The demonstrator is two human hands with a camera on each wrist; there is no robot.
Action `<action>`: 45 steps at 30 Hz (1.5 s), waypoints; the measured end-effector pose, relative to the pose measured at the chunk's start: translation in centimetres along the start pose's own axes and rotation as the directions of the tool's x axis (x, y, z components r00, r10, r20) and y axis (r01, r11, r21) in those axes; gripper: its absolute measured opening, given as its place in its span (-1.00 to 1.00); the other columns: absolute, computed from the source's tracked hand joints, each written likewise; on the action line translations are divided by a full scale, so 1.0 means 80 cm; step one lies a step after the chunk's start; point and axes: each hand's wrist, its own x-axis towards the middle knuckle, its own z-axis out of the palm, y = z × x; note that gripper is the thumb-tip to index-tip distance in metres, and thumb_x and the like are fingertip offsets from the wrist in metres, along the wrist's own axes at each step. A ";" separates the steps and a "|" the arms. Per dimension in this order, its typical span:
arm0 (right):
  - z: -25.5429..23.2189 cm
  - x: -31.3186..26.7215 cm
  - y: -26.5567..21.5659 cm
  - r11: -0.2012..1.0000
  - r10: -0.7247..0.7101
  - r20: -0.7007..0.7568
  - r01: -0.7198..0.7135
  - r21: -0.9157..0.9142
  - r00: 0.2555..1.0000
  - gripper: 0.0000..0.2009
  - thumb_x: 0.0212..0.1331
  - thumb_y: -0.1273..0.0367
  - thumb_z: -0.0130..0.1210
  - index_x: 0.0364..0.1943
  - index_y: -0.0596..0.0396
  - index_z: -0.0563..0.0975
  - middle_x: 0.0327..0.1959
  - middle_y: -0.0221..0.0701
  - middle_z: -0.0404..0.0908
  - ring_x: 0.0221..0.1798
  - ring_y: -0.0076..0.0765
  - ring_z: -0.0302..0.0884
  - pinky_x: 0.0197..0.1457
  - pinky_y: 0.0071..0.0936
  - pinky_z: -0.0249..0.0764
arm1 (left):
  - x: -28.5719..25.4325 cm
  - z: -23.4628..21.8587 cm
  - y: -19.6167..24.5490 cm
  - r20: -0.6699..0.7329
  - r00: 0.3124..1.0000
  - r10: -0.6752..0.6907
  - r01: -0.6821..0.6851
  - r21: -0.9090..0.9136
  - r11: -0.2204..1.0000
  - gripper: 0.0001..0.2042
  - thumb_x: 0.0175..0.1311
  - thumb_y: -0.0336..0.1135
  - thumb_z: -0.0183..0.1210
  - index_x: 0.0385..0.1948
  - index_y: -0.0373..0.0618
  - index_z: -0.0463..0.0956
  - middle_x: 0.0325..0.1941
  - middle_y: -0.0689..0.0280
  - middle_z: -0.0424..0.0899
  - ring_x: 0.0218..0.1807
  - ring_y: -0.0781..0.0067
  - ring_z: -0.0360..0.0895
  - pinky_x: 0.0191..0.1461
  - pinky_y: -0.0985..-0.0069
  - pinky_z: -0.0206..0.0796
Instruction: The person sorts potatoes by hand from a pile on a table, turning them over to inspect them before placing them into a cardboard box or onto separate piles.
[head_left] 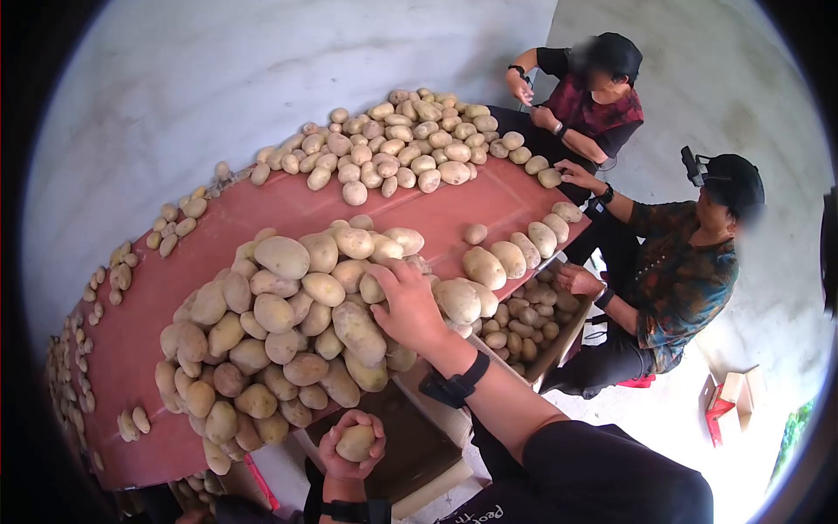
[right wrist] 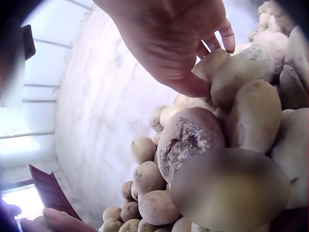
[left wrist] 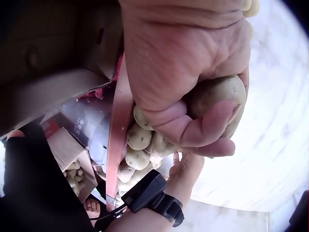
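My left hand [head_left: 349,454] grips a potato [head_left: 356,443] low in front of the pile, palm turned up. In the left wrist view its fingers curl round that potato [left wrist: 217,96], partly covering it. My right hand [head_left: 410,306] reaches onto the right side of a big heap of potatoes [head_left: 275,314] on the red table [head_left: 288,201]. Thumb and fingers lie about a single potato [head_left: 372,289] there. The right wrist view has this potato [right wrist: 212,64] between thumb and fingers, beside a larger potato with a rough, damaged patch [right wrist: 186,142].
An open cardboard box [head_left: 428,489] stands below the table edge in front of me. Another box [head_left: 559,349] to the right holds many potatoes. A row of potatoes [head_left: 509,258] lines the right edge. Two people [head_left: 690,262] sit on that side. More potatoes [head_left: 393,140] lie along the wall.
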 end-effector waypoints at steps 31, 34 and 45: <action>-0.013 -0.003 -0.026 0.141 -0.086 0.377 -0.363 0.921 0.922 -0.54 0.45 0.08 -0.31 0.27 0.05 0.23 -0.03 -0.31 0.51 -0.13 -0.47 0.54 -0.32 -0.63 0.40 | -0.011 -0.013 0.003 0.032 1.000 0.002 -0.006 0.134 0.991 -0.44 0.27 0.09 -0.05 0.01 -0.30 0.37 -0.03 -0.10 0.46 -0.18 0.15 0.52 -0.48 0.57 0.37; -0.010 -0.003 -0.024 0.140 -0.088 0.389 -0.375 0.916 0.917 -0.52 0.45 0.06 -0.30 0.26 0.05 0.24 -0.02 -0.30 0.51 -0.12 -0.47 0.54 -0.35 -0.66 0.41 | -0.014 -0.009 0.005 0.003 1.000 0.009 -0.010 0.154 0.988 -0.46 0.30 0.12 -0.06 0.00 -0.25 0.38 -0.04 -0.06 0.45 -0.16 0.13 0.51 -0.47 0.55 0.38; 0.003 -0.004 -0.038 -0.067 -0.222 0.401 -0.424 0.903 0.889 -0.41 0.42 -0.03 -0.30 0.33 0.10 0.16 0.16 -0.21 0.43 0.08 -0.32 0.50 -0.14 -0.47 0.48 | -0.017 0.008 0.019 -0.039 0.993 0.116 -0.106 0.190 0.976 -0.31 0.24 0.21 0.02 0.22 -0.20 0.27 0.11 -0.04 0.40 -0.08 0.14 0.47 -0.35 0.50 0.42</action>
